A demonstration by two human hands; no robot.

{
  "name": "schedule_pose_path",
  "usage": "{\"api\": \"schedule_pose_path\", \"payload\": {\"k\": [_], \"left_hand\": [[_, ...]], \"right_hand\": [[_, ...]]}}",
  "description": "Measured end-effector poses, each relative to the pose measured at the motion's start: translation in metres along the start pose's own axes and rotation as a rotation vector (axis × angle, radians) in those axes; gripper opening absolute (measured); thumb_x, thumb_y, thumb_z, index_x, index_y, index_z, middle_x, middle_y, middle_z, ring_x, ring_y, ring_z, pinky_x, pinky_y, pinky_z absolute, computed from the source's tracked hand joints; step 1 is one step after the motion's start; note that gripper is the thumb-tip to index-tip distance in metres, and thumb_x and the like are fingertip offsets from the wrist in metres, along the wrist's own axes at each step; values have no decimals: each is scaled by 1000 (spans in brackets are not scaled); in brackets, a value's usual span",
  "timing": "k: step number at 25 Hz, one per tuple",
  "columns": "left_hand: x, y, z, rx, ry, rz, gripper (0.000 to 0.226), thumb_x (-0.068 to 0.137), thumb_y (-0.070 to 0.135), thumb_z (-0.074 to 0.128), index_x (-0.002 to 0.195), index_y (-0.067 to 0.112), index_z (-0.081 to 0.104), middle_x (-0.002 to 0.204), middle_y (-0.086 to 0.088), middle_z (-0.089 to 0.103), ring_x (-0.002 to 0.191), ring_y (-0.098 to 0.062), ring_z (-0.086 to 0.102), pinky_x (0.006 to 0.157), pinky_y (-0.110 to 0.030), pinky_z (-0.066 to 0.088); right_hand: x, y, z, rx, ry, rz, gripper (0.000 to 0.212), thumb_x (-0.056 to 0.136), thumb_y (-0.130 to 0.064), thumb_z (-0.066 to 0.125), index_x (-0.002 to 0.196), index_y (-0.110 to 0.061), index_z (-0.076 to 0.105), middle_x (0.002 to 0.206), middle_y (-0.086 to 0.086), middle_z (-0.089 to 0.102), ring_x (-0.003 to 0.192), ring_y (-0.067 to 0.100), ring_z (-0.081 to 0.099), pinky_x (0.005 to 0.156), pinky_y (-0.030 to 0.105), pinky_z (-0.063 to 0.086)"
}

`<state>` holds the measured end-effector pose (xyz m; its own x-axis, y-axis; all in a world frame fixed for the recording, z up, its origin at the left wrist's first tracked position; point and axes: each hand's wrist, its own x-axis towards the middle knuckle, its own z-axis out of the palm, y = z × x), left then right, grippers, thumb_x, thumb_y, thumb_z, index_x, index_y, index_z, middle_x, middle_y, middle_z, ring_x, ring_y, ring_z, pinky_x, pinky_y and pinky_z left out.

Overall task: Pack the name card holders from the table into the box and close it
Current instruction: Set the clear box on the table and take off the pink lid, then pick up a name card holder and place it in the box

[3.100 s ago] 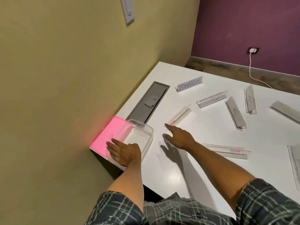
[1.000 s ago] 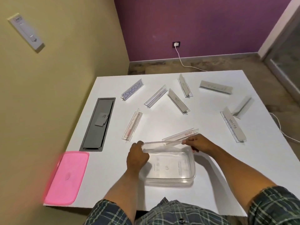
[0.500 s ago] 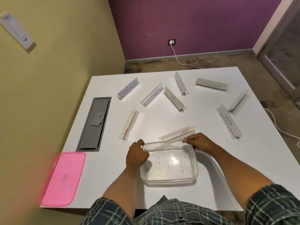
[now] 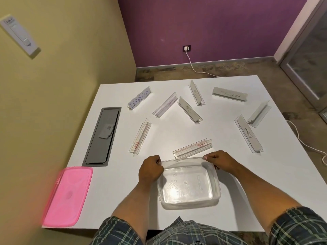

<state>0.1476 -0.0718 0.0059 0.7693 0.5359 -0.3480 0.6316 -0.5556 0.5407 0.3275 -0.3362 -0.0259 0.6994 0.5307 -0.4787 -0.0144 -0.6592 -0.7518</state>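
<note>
Clear box (image 4: 189,184) on the white table (image 4: 221,138) near the front edge, open, nothing inside. Left hand (image 4: 150,169) curled round the far-left corner of its rim, right hand (image 4: 221,160) pinching the far-right corner, both gripping the box. Pink lid (image 4: 68,197) flat at the front-left corner, well apart from the box. Nine card holders out on the table: an empty one (image 4: 192,148) just beyond the box's far rim, another empty one (image 4: 140,136) further left, "KOSAKSI" (image 4: 139,99) near the far-left, a clear one (image 4: 165,106) and "Dog" (image 4: 189,110) mid-table, one upright (image 4: 196,92) behind them, "BATMAN" (image 4: 230,94) far right, "ALPHA" (image 4: 248,134) on the right, a blank one (image 4: 259,114) beside it. Grey cable hatch (image 4: 102,137) set in the table's left side
</note>
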Motion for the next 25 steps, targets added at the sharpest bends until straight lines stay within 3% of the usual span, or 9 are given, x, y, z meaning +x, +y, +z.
{"api": "schedule_pose_path", "payload": {"k": [5,9,11,14,16,19,22,25], "left_hand": [[3,-3,-1,-17,2,-11,10,78,15,52,72,18,58,75,5,62,73,-20,60,62,-27,44],[12,0,0,-7,64,1,27,89,31,51,67,16,52,72,4,59,70,-20,57,62,-29,44],[20,6,0,15,98,19,29,91,30,49,67,14,49,73,1,58,70,-22,55,62,-31,44],[35,23,0,92,87,60,21,91,22,47,79,11,59,83,-2,64,79,-25,61,67,-34,49],[46,36,2,115,35,88,17,88,15,48,86,11,64,88,-2,68,84,-27,64,73,-36,53],[61,52,5,175,-60,116,23,86,13,52,99,17,70,103,1,72,100,-26,66,85,-34,52],[81,60,14,223,-157,114,36,94,24,54,129,23,64,134,1,63,124,-23,57,104,-38,46],[96,60,25,293,-242,121,45,101,32,47,144,20,50,147,-3,53,135,-23,50,111,-42,41]], "right_hand": [[2,-5,-8,-136,-34,21,27,87,-57,69,86,-32,81,72,-1,76,56,10,62,65,30,53],[7,-15,-13,-216,18,18,61,83,-72,61,71,-13,67,64,2,69,58,10,63,65,29,48],[12,-22,-16,-270,100,21,46,87,-65,61,71,-23,67,73,-3,71,73,14,67,73,32,51],[19,-31,-24,-297,197,78,22,90,-52,64,96,-33,73,101,-8,75,96,17,68,87,34,53],[27,-31,-29,-287,197,127,33,92,-47,65,120,-28,69,117,-2,73,109,21,66,97,37,51],[38,-28,-32,-266,163,189,55,98,-38,61,147,-16,49,141,7,60,130,26,55,110,39,42],[47,-23,-34,-220,137,246,65,101,-31,57,156,-10,31,157,12,42,144,26,40,119,36,31],[55,-23,-34,-202,98,258,69,102,-22,55,160,-10,20,162,11,32,149,24,33,121,34,25]]}}
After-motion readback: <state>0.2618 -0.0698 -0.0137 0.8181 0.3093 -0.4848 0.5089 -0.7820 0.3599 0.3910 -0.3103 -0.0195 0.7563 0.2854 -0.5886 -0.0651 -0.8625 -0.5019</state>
